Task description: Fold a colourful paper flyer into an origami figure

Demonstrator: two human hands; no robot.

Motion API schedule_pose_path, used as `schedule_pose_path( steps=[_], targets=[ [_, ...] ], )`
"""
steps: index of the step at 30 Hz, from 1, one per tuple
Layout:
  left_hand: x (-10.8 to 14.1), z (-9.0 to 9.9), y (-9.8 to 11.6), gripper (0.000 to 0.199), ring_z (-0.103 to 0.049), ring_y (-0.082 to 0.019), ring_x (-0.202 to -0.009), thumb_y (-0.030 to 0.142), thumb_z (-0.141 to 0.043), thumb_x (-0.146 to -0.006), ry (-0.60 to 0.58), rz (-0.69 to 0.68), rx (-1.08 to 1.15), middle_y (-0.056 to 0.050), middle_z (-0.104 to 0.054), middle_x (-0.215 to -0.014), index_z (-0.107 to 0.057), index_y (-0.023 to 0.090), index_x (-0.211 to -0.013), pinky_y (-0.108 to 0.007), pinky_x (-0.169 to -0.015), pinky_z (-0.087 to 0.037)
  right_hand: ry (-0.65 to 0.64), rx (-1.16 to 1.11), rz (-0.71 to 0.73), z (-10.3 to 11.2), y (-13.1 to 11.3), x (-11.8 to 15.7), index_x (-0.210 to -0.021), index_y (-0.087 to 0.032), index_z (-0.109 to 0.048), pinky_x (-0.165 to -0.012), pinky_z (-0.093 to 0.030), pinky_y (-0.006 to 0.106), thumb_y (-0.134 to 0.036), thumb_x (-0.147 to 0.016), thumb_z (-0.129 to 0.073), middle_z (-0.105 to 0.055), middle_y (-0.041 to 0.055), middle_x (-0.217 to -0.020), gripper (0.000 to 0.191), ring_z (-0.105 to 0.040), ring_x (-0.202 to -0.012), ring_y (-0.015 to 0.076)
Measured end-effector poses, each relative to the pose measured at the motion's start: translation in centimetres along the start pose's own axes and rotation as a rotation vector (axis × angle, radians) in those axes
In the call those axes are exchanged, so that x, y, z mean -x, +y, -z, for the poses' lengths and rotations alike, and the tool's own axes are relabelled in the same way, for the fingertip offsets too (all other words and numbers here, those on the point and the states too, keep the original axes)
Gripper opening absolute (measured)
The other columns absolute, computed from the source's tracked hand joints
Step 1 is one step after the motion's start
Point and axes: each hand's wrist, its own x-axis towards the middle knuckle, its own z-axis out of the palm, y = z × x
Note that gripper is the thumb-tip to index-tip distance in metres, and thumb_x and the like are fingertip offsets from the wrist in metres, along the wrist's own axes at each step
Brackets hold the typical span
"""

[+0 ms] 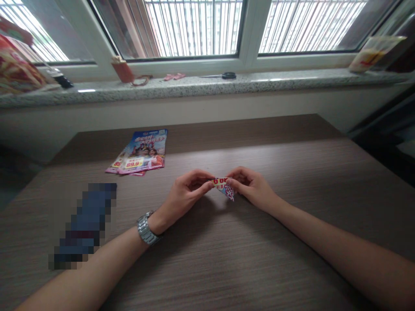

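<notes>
Red-printed folded paper: I log left hand and right hand pinching opposite sides, equally near; long axis slants down rightward.

On the table, we have open wood to the right of the hands and a clear strip between them and the windowsill. To our left, the leaflets block the far side and a blurred dark object stands nearer, beside the forearm.
</notes>
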Motion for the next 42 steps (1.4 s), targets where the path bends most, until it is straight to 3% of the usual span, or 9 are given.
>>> schedule_pose_path(
  steps=[11,20,32,42],
  targets=[
    [-0.33,0.38,-0.1,0.021,-0.072,-0.013,-0.081,0.032,-0.077,-0.089,0.012,0.082,0.072,-0.005,-0.077,-0.093,-0.073,0.015,-0.099,-0.022,-0.077,-0.059,0.02,0.051,0.03,-0.03,-0.11,0.18,-0.096,-0.021,-0.07,-0.058,-0.046,0.026,-0.043,-0.09,-0.071,-0.073,0.0017,-0.08,0.024,-0.062,-0.066,0.0132],
    [-0.15,0.2,0.1,0.025,-0.071,-0.014,-0.078,0.037,-0.076,-0.088,0.016,0.136,0.059,-0.006,-0.076,-0.089,-0.069,0.014,-0.092,-0.024,-0.074,-0.058,0.016,0.124,0.044,-0.11,-0.39,0.39,-0.095,-0.022,-0.07,-0.059,-0.048,0.029,-0.05,-0.091,-0.069,-0.074,0.0031,-0.083,0.028,-0.064,-0.068,0.0162],
    [-0.11,-0.16,0.02,0.017,-0.071,-0.013,-0.085,0.029,-0.073,-0.09,0.008,0.029,-0.006,-0.005,-0.075,-0.094,-0.071,0.016,-0.1,-0.021,-0.077,-0.057,0.029,0.175,0.058,-0.08,-0.23,0.53,-0.095,-0.021,-0.072,-0.058,-0.046,0.028,-0.046,-0.091,-0.07,-0.074,0.0029,-0.081,0.026,-0.063,-0.067,0.0156],
    [0.01,-0.44,0.54,0.018,-0.069,-0.014,-0.083,0.032,-0.071,-0.092,-0.053,0.051,-0.117,-0.005,-0.074,-0.093,-0.071,0.016,-0.099,-0.023,-0.076,-0.056,0.008,0.244,0.087,-0.15,-0.15,0.71,-0.096,-0.022,-0.072,-0.055,-0.042,0.028,-0.045,-0.093,-0.068,-0.072,0.0018,-0.078,0.024,-0.057,-0.062,0.0139]
  ],
)
